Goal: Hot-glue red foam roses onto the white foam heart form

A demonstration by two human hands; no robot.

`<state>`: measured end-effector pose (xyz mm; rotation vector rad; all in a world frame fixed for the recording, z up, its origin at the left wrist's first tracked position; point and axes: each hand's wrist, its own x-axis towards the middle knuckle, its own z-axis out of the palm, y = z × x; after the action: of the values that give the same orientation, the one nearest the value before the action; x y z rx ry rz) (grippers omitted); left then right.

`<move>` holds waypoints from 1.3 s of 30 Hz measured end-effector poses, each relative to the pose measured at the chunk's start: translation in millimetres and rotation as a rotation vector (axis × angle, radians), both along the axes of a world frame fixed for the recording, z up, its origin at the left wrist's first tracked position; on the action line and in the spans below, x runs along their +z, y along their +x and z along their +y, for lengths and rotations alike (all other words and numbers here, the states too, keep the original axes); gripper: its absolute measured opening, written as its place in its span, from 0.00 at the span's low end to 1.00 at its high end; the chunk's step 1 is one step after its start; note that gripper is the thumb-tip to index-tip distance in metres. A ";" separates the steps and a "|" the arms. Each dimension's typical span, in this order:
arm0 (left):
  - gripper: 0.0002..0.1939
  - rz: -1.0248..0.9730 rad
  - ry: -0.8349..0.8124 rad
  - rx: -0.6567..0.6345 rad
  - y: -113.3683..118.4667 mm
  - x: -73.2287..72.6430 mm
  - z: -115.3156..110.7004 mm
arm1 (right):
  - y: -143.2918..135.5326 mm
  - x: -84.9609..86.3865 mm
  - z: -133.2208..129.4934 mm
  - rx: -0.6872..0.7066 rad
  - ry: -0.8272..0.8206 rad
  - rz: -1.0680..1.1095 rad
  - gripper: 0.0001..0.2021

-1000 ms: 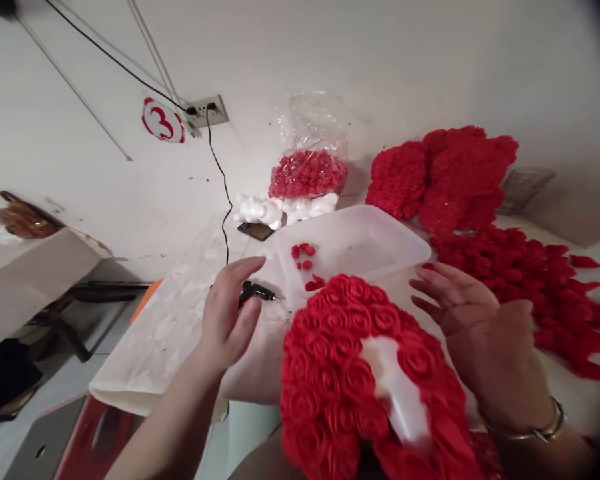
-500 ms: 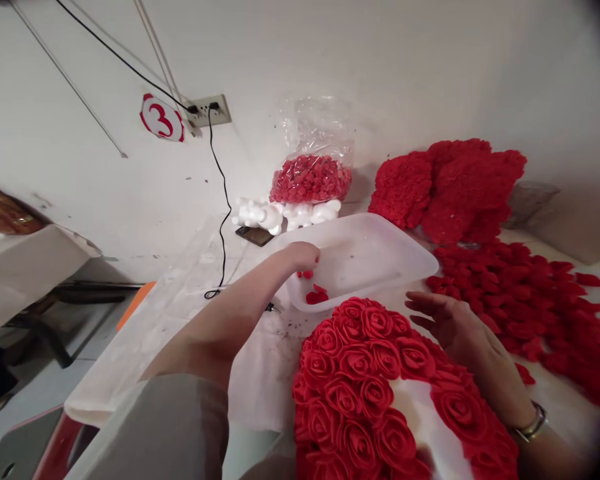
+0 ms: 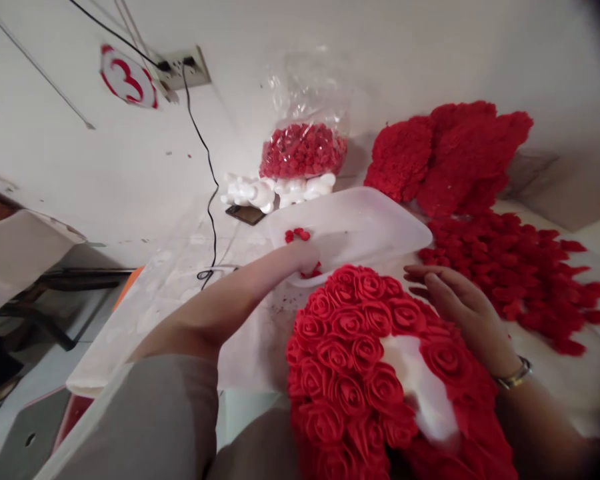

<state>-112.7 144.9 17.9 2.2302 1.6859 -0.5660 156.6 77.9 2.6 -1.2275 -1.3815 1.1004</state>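
My left hand (image 3: pixel 306 255) reaches down into a translucent plastic tray (image 3: pixel 370 223), over a few red pieces (image 3: pixel 311 271) near its front left edge. Its fingers are hidden behind the hand and blurred. More small red roses (image 3: pixel 297 235) lie in the tray behind the wrist. My right hand (image 3: pixel 453 300) has its fingers apart and rests near the upper right side of a shape covered in red foam roses (image 3: pixel 350 353). A bare white patch (image 3: pixel 423 387) shows on that shape's right part.
White figurines (image 3: pixel 290 192) and a phone (image 3: pixel 245 213) lie behind the tray, near a clear bag of red roses (image 3: pixel 305 150). Red bundles (image 3: pixel 450 157) and a loose pile of red petals (image 3: pixel 520 273) are at the right. A black cable (image 3: pixel 207 153) hangs down the wall.
My left hand has moved down and nearer inside the tray, uncovering the small roses behind it. The view has shifted, and my right hand remains beside the rose-covered shape.
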 end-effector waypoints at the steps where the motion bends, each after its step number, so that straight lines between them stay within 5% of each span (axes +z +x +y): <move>1: 0.19 0.044 -0.023 0.008 -0.6 3.8 -0.7 | 0.7 1.2 -0.2 -0.004 0.011 -0.005 0.21; 5: 0.15 0.149 0.007 0.033 -6.5 24.4 -0.7 | 3.2 8.5 0.2 -0.026 0.065 -0.032 0.16; 14: 0.16 0.122 0.352 0.172 -25.1 85.9 -24.3 | 7.0 45.1 -9.4 -0.041 0.263 -0.092 0.08; 19: 0.25 0.050 0.454 0.220 -26.2 87.9 -36.5 | -0.2 61.9 -11.5 0.011 0.352 -0.161 0.08; 23: 0.15 -0.054 0.516 0.214 -19.3 95.4 -47.8 | -6.9 74.5 -12.2 0.104 0.393 -0.215 0.08; 31: 0.05 -0.703 0.698 0.083 18.4 119.5 -83.0 | -38.9 98.1 -0.7 0.316 0.589 -0.243 0.15; 39: 0.07 -0.840 0.780 0.014 34.0 119.6 -92.5 | -58.7 98.4 10.1 0.291 0.535 -0.146 0.18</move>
<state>-78.7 52.4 137.5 2.3397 1.5407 1.0811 97.8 88.0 101.0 -0.7420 -1.8594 0.7606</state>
